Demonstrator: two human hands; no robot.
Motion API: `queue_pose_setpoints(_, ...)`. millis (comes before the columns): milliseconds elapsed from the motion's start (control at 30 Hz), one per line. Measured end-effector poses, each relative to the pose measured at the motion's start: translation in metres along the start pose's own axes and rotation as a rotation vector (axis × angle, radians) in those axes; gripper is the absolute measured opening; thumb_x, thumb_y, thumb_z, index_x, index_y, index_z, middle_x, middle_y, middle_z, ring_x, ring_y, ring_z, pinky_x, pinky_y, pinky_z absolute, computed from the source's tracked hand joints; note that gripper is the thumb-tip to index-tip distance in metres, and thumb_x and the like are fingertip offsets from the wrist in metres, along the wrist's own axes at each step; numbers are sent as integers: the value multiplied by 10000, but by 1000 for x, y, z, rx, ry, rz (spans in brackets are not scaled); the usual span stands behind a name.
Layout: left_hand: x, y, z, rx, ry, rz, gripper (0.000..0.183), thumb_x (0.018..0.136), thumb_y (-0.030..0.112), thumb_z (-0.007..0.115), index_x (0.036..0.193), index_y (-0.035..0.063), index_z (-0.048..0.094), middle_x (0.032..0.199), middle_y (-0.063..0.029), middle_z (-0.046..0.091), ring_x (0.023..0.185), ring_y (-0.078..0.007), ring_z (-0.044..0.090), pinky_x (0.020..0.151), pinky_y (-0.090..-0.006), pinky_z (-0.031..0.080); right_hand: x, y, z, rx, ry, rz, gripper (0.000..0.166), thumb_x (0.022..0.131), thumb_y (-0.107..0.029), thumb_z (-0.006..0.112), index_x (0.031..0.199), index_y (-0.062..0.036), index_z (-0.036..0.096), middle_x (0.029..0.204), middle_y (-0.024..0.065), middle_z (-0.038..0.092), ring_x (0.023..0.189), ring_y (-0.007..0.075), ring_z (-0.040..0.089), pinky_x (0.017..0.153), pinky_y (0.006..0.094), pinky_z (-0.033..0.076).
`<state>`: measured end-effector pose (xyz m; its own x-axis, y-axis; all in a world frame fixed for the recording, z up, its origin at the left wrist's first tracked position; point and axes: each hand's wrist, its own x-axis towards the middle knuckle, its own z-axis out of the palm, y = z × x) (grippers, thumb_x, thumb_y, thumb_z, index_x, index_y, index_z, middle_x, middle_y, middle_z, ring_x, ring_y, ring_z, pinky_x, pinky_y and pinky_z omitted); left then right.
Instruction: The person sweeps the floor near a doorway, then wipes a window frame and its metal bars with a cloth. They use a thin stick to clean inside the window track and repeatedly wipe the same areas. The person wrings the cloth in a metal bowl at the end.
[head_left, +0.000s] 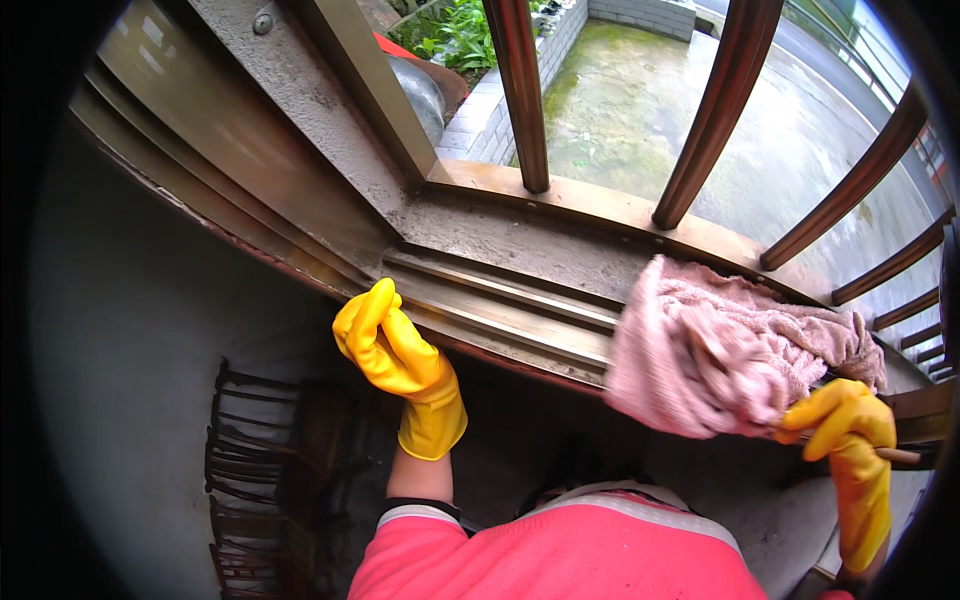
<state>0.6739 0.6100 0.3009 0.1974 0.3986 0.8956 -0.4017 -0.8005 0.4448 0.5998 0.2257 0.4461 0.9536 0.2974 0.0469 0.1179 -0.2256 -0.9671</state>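
Note:
Yellow rubber gloves cover both hands. My left hand (397, 360) is raised at the inner edge of the window sill, its fingers curled together; whether anything small is between them cannot be told. At the right, my right hand (847, 427) grips a thin wooden stick (898, 455), whose end sticks out past the glove. A pink terry cloth (697, 360), partly blurred, lies bunched over the sill beside that hand and covers part of the metal sliding-window track (510, 307). The cloth hides the stick's other end, if it reaches that far.
Brown metal window bars (694, 112) rise from the outer frame beyond the dusty concrete ledge (517, 240). A metal-framed window panel (247, 150) stands at the left. Dark wooden chairs (251, 435) are below at the lower left. Outside are wet paving and green plants.

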Motion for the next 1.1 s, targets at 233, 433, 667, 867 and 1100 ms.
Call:
queue_pose_setpoints(233, 0, 1, -7, -174, 82, -118, 183, 886, 16, 503, 991, -33, 644, 956, -125, 625, 891, -235, 583, 843, -337, 474, 117, -9, 80, -469, -863, -786, 251, 741, -214, 626, 892, -15, 594, 1133, 223, 575, 971, 396, 601, 738, 462, 530)
queue_pose_setpoints(433, -5, 0, -19, -289, 13, -264, 241, 906, 46, 494, 1097, -35, 615, 1050, -121, 607, 955, -222, 590, 897, -344, 479, 189, 0, 173, -512, -881, -961, 159, 830, -196, 590, 897, -52, 593, 1047, 128, 570, 916, 309, 601, 683, 423, 520)
queue_pose_setpoints(667, 9, 1, -21, 48, -158, 21, 272, 878, -110, 499, 1067, 22, 644, 943, -96, 630, 884, -241, 598, 810, -335, 482, 164, -22, 159, -557, -898, -766, 138, 775, -212, 602, 790, -81, 559, 795, 84, 567, 622, 266, 564, 502, 377, 447)
queue_pose_setpoints(867, 4, -5, -45, 67, -37, -25, 199, 875, -90, 512, 992, -19, 657, 918, -93, 617, 815, -188, 586, 781, -288, 480, 83, -16, 52, -639, -764, -769, 227, 578, -167, 709, 751, -50, 619, 1063, 164, 608, 734, 327, 616, 524, 411, 496)
queue_pose_setpoints(1100, 5, -9, -11, -217, 74, -89, 163, 830, -81, 505, 934, -16, 611, 888, -109, 606, 792, -196, 574, 784, -284, 462, 50, -20, 7, -477, -593, -498, 124, 682, -64, 668, 806, -57, 662, 1065, 145, 650, 874, 360, 672, 653, 401, 555)
